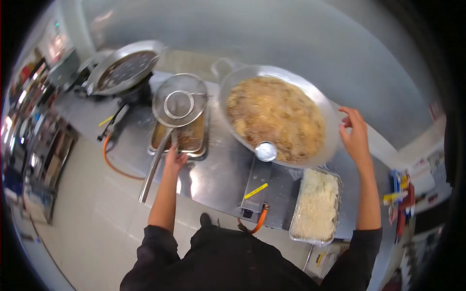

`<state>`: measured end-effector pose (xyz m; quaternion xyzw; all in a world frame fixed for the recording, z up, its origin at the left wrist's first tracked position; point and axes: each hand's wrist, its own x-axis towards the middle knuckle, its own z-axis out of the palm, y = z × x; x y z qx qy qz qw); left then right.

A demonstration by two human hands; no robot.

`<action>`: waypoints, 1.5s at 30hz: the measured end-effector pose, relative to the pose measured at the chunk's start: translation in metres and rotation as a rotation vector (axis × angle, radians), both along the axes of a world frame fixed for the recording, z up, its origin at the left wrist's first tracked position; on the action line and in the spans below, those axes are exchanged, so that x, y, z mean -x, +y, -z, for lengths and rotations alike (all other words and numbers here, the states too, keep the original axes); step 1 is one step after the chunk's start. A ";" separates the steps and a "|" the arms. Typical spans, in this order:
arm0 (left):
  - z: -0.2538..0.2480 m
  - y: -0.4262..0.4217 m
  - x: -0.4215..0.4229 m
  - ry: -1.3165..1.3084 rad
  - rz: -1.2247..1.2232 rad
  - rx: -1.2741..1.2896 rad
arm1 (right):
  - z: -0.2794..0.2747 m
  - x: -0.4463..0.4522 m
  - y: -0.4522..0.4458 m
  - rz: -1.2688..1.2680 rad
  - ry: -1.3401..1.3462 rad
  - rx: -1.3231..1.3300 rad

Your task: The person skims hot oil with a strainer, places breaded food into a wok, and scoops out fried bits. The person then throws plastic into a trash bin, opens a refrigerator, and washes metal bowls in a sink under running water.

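My left hand (175, 158) is closed, its fingers seemingly pinching the thin handle of a small round strainer (178, 104); the grip is partly hidden. That strainer overlaps a wider mesh skimmer (162, 87), whose long metal handle (154, 169) slants down beside my wrist. Beneath both lies a metal tray (204, 145) with brown liquid and bits. My right hand (354, 130) is open, fingers bent and apart, by the right rim of a large wok (332, 128). Bubbling oil with golden-brown food (276, 114) fills the wok. A shiny round metal piece (266, 151) shows at its front rim.
A second wok (104, 85) with dark liquid stands at the back left. In front right, a foil-like tray (293, 228) holds pale crumbs (318, 203). A burner unit (255, 186) with an orange hose (262, 220) sits at the front edge of the steel counter (208, 179).
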<state>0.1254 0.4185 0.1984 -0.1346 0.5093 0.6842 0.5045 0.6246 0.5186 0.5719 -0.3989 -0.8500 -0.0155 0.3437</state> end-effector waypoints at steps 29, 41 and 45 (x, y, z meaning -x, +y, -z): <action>-0.282 -0.081 -0.260 0.810 0.366 -0.710 | 0.024 0.158 -0.101 -0.612 0.512 0.909; -0.185 -0.112 -0.269 1.022 1.196 -0.731 | -0.008 -0.035 0.026 0.482 -0.532 0.084; -0.091 -0.127 -0.239 1.063 0.858 -0.430 | -0.001 -0.037 0.051 0.700 -0.872 0.059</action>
